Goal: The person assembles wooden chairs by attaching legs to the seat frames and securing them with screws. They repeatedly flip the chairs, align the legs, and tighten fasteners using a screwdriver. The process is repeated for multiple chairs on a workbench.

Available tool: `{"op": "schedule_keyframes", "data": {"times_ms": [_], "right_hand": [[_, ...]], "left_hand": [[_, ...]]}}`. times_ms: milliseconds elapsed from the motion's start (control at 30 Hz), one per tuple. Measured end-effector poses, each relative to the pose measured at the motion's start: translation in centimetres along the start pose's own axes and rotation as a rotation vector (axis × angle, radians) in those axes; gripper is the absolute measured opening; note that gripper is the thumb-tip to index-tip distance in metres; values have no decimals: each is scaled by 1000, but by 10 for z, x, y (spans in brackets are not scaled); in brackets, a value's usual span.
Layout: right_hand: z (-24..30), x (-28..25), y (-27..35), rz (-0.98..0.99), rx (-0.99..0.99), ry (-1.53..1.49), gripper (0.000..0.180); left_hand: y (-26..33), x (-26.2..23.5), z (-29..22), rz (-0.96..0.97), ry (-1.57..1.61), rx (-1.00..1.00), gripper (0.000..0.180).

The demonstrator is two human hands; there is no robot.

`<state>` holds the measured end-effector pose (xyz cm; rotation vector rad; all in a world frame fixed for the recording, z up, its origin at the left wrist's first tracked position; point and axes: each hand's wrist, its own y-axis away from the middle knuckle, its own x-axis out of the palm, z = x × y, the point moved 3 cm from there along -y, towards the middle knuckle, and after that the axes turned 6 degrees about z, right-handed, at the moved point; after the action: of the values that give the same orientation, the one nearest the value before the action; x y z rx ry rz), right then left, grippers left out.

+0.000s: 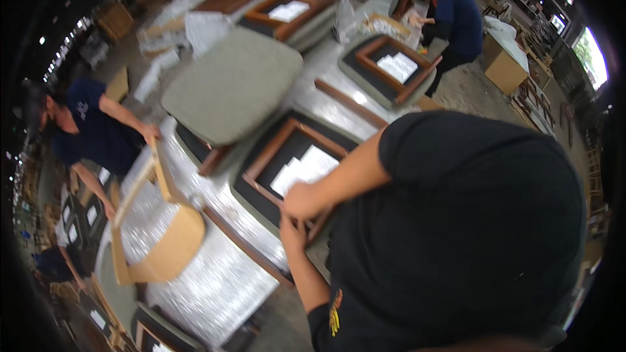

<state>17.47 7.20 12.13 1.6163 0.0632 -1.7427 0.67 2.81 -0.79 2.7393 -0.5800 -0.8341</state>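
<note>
My right hand (pixel 304 201) is closed, knuckles up, over the near corner of a brown wooden frame (pixel 266 154). The frame lies on the black underside of an upturned grey seat cushion (pixel 248 190). Just below it, my left hand (pixel 293 233) has its fingers bent together at the frame's edge, almost touching the right. Anything pinched between the fingers is too small or hidden. White paper sheets (pixel 312 165) lie inside the frame, partly under my right forearm.
A grey padded seat (pixel 233 85) lies beyond. On the left, a co-worker (pixel 98 124) grips a pale wooden chair frame (pixel 171 248) on the plastic-wrapped table (pixel 218 290). Loose wooden rails (pixel 244 244) lie beside my work. Another person (pixel 456 19) stands by a framed seat (pixel 365 52).
</note>
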Motion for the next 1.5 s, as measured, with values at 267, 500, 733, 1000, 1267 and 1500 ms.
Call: {"op": "schedule_keyframes", "data": {"times_ms": [267,500,733,1000,1267,1500], "right_hand": [[-188,71,127,-163,545,-380,31],[-199,116,139,-214,588,-482,31],[-201,99,136,-144,552,-459,32],[-182,83,103,46,125,-5,21],[-189,75,126,437,694,-1023,52],[-173,103,109,282,822,-1568,31]], "left_hand": [[22,31,-8,-279,-385,-129,86],[-6,100,-88,-591,-221,253,50],[-34,166,-129,-188,-95,270,42],[-99,201,-123,127,-102,235,31],[-119,216,-109,170,-323,263,23],[-103,191,-126,209,-104,205,21]]}}
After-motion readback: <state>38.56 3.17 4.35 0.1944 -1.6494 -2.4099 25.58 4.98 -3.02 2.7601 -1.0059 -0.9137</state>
